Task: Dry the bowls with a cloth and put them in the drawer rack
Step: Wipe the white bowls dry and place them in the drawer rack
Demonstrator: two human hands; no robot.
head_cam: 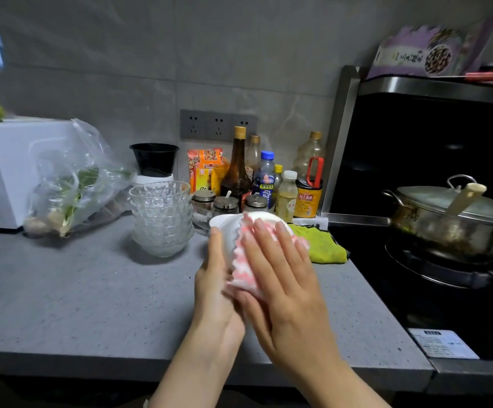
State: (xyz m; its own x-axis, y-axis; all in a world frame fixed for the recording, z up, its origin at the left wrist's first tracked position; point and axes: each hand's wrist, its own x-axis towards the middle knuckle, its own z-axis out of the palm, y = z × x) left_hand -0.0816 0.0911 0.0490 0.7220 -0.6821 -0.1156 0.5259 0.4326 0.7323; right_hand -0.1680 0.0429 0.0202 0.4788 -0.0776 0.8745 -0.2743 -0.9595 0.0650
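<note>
Pink-and-white cloth (pixel 241 260) is lying flat under the straight, spread fingers of the right hand (pixel 283 278), pressing on the outside of a white bowl (pixel 224 228) to wipe a wide patch. The left hand (pixel 214 278) is gripping that bowl, tilted above the grey countertop (pixel 92 290), while stacked glass bowls (pixel 161 216) are waiting nearby.

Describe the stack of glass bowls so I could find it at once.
Start at the white appliance on the left of the grey counter, with a clear bag of greens beside it. Right of that bag stands the stack of glass bowls, in front of a black cup. It alone is see-through and faceted; the white bowl nearby is opaque.
</note>
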